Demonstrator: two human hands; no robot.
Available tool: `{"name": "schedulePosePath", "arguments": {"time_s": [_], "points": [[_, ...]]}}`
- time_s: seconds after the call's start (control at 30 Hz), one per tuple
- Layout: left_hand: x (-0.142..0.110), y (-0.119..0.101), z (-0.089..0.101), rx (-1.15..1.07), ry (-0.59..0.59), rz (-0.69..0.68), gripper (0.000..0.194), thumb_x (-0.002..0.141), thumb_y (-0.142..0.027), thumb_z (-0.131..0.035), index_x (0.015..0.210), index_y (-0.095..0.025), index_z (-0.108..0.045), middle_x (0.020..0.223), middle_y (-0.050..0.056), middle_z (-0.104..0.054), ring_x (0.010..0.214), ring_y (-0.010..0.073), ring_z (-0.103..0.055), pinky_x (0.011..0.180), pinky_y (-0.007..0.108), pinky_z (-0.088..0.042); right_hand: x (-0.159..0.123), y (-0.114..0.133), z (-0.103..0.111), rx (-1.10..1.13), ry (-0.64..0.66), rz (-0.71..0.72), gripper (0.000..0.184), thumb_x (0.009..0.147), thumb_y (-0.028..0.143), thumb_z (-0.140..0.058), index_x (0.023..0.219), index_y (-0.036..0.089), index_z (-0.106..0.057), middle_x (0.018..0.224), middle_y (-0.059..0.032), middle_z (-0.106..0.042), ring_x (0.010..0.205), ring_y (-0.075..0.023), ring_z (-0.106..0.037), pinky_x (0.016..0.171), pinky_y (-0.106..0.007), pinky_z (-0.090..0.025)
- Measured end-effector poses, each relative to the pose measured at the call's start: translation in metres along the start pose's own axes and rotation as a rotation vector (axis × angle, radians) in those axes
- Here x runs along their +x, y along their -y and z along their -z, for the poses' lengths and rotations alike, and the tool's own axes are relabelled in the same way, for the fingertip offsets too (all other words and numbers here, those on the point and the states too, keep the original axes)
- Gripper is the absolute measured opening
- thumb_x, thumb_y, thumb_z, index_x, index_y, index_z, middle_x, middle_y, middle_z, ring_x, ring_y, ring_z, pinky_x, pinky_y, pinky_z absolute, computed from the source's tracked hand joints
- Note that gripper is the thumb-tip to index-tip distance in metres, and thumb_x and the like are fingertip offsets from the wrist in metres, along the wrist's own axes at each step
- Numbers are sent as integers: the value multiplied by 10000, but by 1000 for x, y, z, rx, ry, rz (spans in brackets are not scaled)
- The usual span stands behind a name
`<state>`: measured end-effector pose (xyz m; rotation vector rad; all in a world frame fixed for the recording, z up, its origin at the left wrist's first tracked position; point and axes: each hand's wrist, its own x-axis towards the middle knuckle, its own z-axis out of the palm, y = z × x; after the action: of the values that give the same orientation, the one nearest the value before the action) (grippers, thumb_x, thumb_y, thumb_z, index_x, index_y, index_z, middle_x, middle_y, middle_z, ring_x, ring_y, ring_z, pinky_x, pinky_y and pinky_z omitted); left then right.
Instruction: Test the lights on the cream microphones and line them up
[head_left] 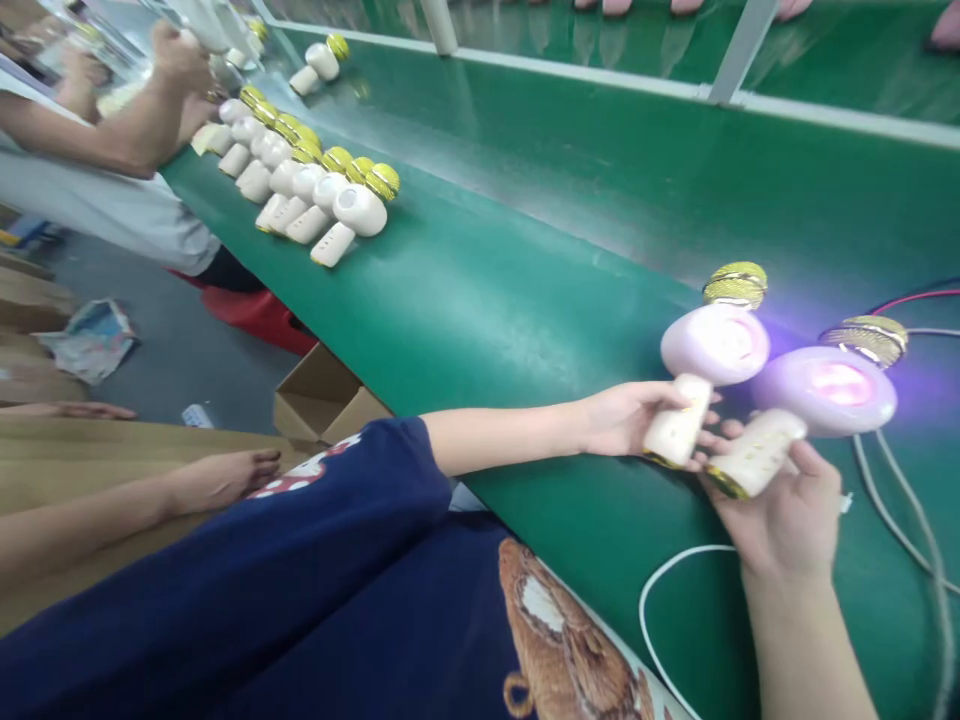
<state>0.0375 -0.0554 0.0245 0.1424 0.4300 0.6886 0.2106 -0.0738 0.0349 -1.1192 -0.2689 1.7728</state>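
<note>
1. in hand: the left hand (619, 420) and right hand (784, 525) hold two lit microphones side by side above the green belt (487, 300). as i judge it, the next move calls for steady handles and heads kept clear of the cables.
2. grip: the left hand's fingers close around the handle of the left microphone (712, 345), and the right hand's fingers curl around the handle of the right microphone (825, 390). neither hand is spread, and the fingertips nearly meet between the handles.
3. where: both heads glow pink and violet just above the belt, near the far cables.
4. count: two microphones are in hand. a tight row (300, 180) of about eight unlit ones stands out on the belt, though overlap makes that rough, and one more (315, 62) lies apart beyond it.
5. about them: one white cable (660, 600), two grey cables (900, 510), one red wire (915, 298), one cardboard box (322, 400), and a co-worker's hand (176, 55) near the row.
</note>
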Motion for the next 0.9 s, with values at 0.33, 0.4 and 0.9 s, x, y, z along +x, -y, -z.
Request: {"name": "schedulePosePath", "arguments": {"time_s": [0.33, 0.4, 0.9], "points": [[5, -9, 26, 78, 9, -41, 354, 660, -319, -560, 952, -120, -590, 673, -5, -526, 506, 98, -469, 470, 244, -400, -1, -15, 6, -290, 291, 176, 307, 735, 430, -573, 940, 202, -571, 636, 21, -558, 430, -127, -512, 392, -242, -412], [3, -7, 23, 108, -5, -80, 322, 669, -344, -586, 912, -132, -580, 658, -21, -512, 482, 80, -447, 445, 221, -389, -1, -19, 8, -334, 348, 214, 308, 757, 430, -592, 970, 210, -563, 649, 21, -577, 434, -133, -529, 396, -243, -413], [7, -1, 23, 472, 76, -271, 529, 687, -505, -716, 1022, -186, -459, 673, -7, -622, 554, 157, -633, 490, 260, -501, 5, -21, 14, -280, 284, 189, 300, 784, 442, -625, 988, 224, -600, 697, 31, -568, 499, -108, -543, 453, -239, -486]]}}
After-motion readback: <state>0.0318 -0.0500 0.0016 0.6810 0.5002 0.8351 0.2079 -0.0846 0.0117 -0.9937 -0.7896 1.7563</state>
